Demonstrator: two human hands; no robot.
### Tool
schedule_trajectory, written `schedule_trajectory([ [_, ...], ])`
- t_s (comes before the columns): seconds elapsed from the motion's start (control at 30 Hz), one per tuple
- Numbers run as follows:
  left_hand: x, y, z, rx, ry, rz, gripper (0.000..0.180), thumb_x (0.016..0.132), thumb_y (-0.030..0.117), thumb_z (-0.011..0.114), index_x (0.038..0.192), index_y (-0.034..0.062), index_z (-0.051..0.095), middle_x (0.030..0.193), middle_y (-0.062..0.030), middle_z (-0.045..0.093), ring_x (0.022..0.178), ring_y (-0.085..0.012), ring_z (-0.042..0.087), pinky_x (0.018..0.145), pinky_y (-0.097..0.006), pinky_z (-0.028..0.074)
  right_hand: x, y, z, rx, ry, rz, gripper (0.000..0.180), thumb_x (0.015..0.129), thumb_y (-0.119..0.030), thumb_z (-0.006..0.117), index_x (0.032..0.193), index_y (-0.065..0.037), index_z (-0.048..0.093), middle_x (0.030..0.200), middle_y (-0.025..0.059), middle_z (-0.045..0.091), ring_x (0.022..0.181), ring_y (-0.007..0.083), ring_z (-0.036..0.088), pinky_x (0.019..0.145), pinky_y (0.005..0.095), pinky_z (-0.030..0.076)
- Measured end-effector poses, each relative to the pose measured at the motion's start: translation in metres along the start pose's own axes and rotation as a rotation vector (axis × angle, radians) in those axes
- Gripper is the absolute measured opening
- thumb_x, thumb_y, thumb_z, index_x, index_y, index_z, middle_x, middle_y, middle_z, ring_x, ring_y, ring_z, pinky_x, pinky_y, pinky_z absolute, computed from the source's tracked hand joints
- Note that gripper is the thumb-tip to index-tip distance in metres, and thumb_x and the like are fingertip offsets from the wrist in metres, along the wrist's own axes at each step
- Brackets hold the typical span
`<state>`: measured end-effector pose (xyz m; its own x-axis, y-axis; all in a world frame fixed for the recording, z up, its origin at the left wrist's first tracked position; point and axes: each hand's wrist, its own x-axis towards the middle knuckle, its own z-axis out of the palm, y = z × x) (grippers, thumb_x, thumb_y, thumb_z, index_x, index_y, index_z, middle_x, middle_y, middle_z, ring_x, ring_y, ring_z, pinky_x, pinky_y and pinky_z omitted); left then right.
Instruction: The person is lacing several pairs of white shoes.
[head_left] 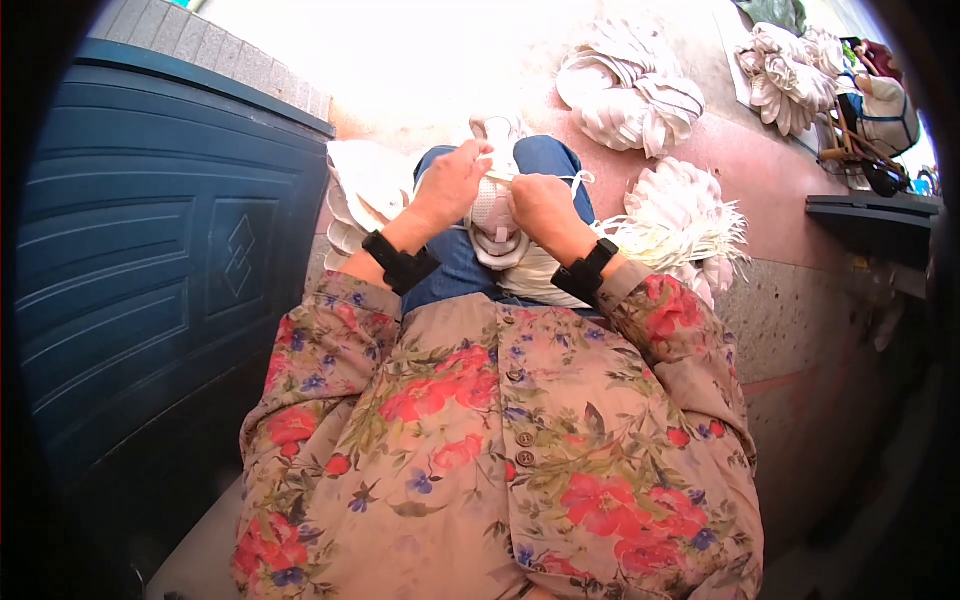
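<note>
A white shoe upper [490, 215] rests between my knees, its toe end pointing away and its heel end close to my jacket. Over its far half my left hand [455, 183] is closed, the fingers pinching a white shoelace [501, 177] that stretches across to the right. My right hand [545, 208] is closed beside the upper's right edge, the same lace running to its fingers. A loose loop of lace curls out past the right knuckles. The fingertips of my right hand are partly hidden.
Heaps of white shoe uppers lie on the floor: a stack [640, 95] ahead right, a pile [365, 185] by my left knee. Right of my knee, a bunch of white laces [690, 228] lies over more uppers. A dark blue panelled door [150, 230] stands close on the left.
</note>
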<state>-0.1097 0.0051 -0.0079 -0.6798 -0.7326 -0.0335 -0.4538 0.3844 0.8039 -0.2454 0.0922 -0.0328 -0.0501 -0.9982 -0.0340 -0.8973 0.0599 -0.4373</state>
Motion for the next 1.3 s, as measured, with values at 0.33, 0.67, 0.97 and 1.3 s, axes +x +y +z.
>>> schedule_trajectory([
  [0.33, -0.009, -0.002, 0.012, -0.182, -0.113, -0.369, 0.013, 0.085, 0.012, 0.05, 0.086, -0.001, 0.053, 0.067, -0.006, 0.057, 0.055, -0.0099, 0.055, 0.048, -0.023, 0.044, 0.018, 0.02, 0.017, 0.833, -0.183, 0.333, 0.019, 0.074, -0.013, 0.051, 0.074, 0.003, 0.061, 0.071, 0.0216, 0.061, 0.066, 0.0351, 0.059, 0.061, 0.0373, 0.048],
  [0.67, -0.009, 0.001, 0.013, -0.297, -0.156, -0.477, 0.015, 0.087, 0.014, 0.049, 0.085, 0.0005, 0.052, 0.071, -0.0064, 0.057, 0.061, -0.0109, 0.056, 0.05, -0.023, 0.046, 0.007, 0.01, -0.003, -0.156, 0.134, -0.228, 0.009, 0.066, -0.008, 0.055, 0.064, -0.004, 0.062, 0.071, 0.0109, 0.056, 0.074, 0.0268, 0.054, 0.061, 0.0328, 0.047],
  [0.97, -0.012, 0.002, 0.01, -0.31, -0.164, -0.489, 0.015, 0.088, 0.014, 0.047, 0.085, 0.0005, 0.052, 0.071, -0.0056, 0.056, 0.061, -0.0104, 0.055, 0.05, -0.022, 0.045, 0.019, 0.006, 0.001, -0.257, -0.008, -0.355, 0.006, 0.064, -0.009, 0.057, 0.064, -0.006, 0.063, 0.069, 0.0114, 0.059, 0.07, 0.0271, 0.057, 0.06, 0.0328, 0.048],
  [1.3, -0.01, 0.001, 0.012, -0.273, -0.179, -0.478, 0.014, 0.088, 0.014, 0.047, 0.086, 0.001, 0.052, 0.07, -0.0073, 0.057, 0.059, -0.0108, 0.055, 0.049, -0.023, 0.045, 0.032, 0.038, 0.005, 0.553, -0.391, 0.18, 0.016, 0.072, -0.01, 0.053, 0.067, 0.004, 0.06, 0.059, 0.0132, 0.055, 0.053, 0.017, 0.053, 0.053, 0.0285, 0.043],
])
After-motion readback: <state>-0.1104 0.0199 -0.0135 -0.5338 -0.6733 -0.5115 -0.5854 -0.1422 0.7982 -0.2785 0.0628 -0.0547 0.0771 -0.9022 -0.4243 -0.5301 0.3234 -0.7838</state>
